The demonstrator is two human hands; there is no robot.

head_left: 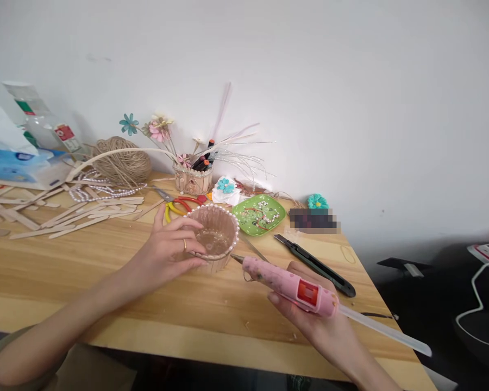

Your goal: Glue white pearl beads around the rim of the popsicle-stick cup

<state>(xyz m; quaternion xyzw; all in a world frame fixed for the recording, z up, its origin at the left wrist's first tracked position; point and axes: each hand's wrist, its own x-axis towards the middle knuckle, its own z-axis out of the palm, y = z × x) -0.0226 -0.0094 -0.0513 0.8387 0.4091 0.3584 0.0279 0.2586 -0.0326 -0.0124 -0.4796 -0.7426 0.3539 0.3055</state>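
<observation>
A round cup (215, 265) sided with wooden sticks stands upright on the table, with a string of white pearl beads (237, 227) along its rim. My left hand (174, 245), a ring on one finger, grips the cup at its left side, fingertips over the rim. In my right hand (305, 307) is a pink hot glue gun (283, 279). Its metal nozzle points left, close to the cup's right front rim; whether it touches I cannot tell. A long translucent glue stick (385, 328) sticks out of the gun's back end.
Behind the cup lie yellow-and-red-handled pliers (179, 205) and a green tray (258, 214) of small beads. A utility knife (315, 266) rests right of it. Loose wooden sticks (81, 214), twine (120, 160), a tissue box (22, 165) and a stick-sided pen holder (193, 179) stand at the back left.
</observation>
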